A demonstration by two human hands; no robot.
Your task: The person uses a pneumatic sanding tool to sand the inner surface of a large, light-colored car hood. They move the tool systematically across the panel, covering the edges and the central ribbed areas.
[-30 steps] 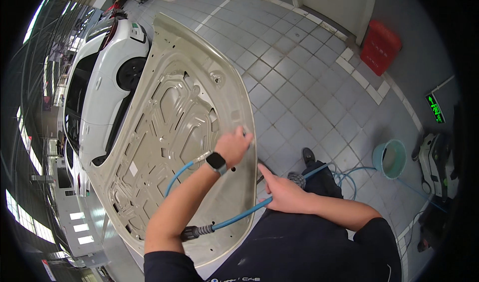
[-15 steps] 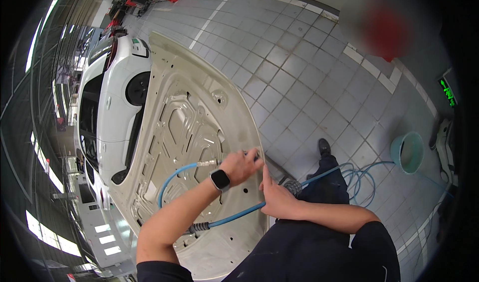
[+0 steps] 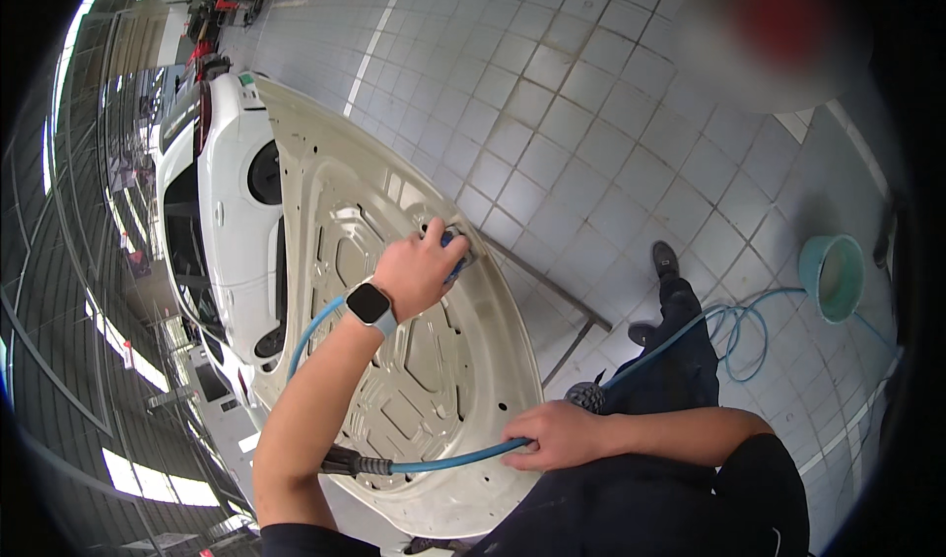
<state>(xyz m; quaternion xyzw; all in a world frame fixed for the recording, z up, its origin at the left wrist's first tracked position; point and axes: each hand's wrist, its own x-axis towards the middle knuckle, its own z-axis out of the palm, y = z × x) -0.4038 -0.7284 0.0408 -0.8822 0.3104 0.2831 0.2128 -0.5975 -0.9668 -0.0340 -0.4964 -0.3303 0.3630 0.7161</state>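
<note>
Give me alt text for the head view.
The left hand holds a blue-and-grey tool near the edge of a beige car panel; the right hand grips a blue hose. A white car stands at left.

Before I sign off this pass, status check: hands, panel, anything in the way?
Left hand gripping blue tool by beige panel edge. Right hand holding blue hose. That hose stretch crosses over panel, away from tool.

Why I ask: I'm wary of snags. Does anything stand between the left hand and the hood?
Between the left hand and the beige car hood, only the gripped blue handheld tool shows. The blue hose crosses the hood lower in the view, to the right hand, outside that gap. The palm's underside is hidden.
</note>
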